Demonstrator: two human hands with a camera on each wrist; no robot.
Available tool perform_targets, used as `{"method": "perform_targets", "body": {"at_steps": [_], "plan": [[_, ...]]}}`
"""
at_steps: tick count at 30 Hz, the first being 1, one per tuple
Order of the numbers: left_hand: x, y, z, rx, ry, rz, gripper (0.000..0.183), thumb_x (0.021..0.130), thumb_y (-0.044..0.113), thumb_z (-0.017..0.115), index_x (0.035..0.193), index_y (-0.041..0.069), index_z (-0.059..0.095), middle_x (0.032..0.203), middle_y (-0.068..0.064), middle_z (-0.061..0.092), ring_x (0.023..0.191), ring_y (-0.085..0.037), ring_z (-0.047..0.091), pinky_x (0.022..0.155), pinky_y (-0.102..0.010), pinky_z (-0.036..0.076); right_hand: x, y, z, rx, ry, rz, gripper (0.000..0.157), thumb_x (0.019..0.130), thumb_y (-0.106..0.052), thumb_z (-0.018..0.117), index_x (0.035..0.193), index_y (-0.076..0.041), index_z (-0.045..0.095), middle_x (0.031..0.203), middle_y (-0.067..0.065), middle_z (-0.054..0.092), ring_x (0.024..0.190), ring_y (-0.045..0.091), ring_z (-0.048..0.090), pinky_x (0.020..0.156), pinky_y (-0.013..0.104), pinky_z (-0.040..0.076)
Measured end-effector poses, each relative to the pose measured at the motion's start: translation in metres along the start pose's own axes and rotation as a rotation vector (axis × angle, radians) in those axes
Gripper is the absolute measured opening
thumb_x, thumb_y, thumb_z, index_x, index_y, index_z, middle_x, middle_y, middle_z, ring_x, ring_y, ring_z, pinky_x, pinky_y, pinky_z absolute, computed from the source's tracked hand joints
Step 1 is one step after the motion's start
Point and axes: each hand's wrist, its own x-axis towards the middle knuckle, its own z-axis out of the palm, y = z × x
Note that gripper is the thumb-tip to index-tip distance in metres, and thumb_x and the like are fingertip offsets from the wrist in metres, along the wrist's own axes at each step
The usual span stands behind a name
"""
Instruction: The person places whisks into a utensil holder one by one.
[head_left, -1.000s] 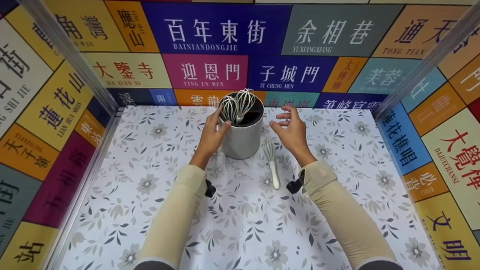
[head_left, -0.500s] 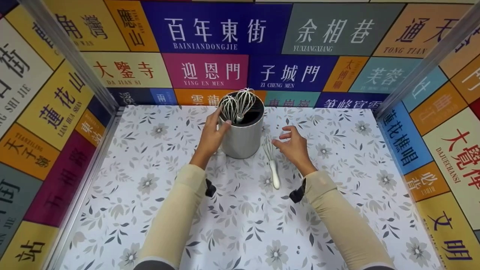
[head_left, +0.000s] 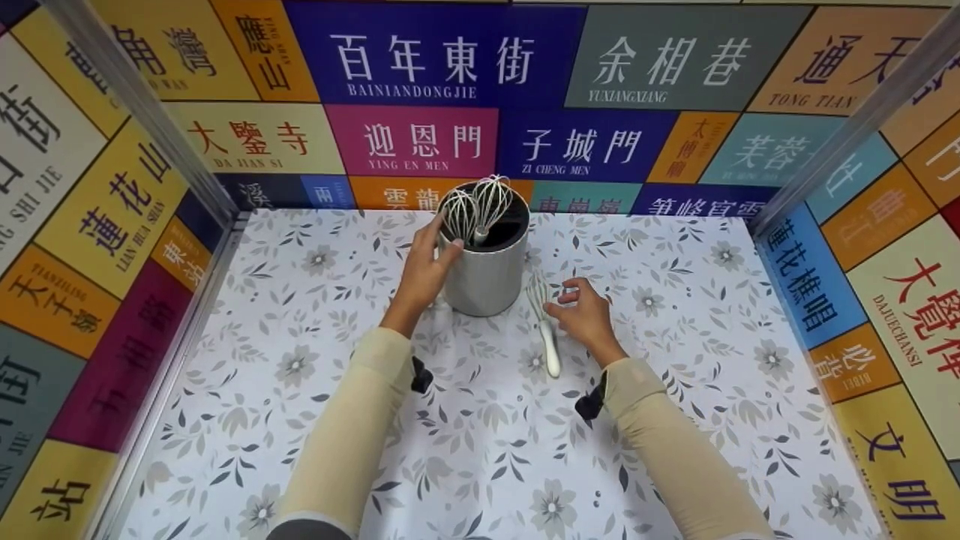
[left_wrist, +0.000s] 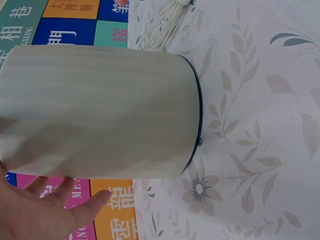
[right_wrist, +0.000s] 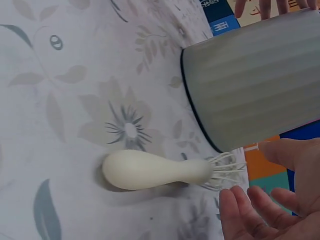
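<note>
A grey cylindrical utensil holder with a dark inner rim stands upright at the back middle. Two whisks lean inside it, a left one and a right one, wire heads up. My left hand rests its fingers and thumb against the holder's left side near the rim. A third whisk, with a cream handle, lies on the table just right of the holder. Beside its wires hovers my right hand, fingers slightly bent and apart, holding nothing; the right wrist view shows a gap between thumb and fingers.
Flower-and-leaf patterned white cloth covers the table. Panels of coloured street-name signs form a back wall and both side walls, with clear strips at the corners. A black wrist device sits under the left sleeve.
My right hand has come down and toward me, from beside the holder's rim to the lying whisk's wires. My left hand, the holder and the whisks stay where they were.
</note>
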Motion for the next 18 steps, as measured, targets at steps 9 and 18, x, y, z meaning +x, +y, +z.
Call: {"method": "perform_targets", "body": {"at_steps": [9, 18], "plan": [[-0.001, 0.001, -0.001, 0.018, -0.014, -0.008, 0.068, 0.102, 0.043, 0.054, 0.163, 0.024, 0.03, 0.162, -0.011, 0.034, 0.15, -0.029, 0.036, 0.124, -0.049, 0.027, -0.007, 0.015, 0.013, 0.027, -0.04, 0.047, 0.057, 0.09, -0.029, 0.077, 0.137, -0.005, 0.055, 0.118, 0.017, 0.069, 0.077, 0.023, 0.072, 0.066, 0.031, 0.06], [-0.001, 0.002, -0.001, 0.014, -0.014, -0.012, 0.067, 0.102, 0.042, 0.054, 0.162, 0.023, 0.03, 0.162, -0.012, 0.034, 0.149, -0.029, 0.036, 0.124, -0.048, 0.027, -0.012, 0.024, 0.021, 0.019, -0.071, 0.071, 0.052, 0.09, -0.03, 0.078, 0.131, -0.006, 0.058, 0.115, 0.017, 0.07, 0.083, 0.026, 0.072, 0.064, 0.034, 0.061]]}}
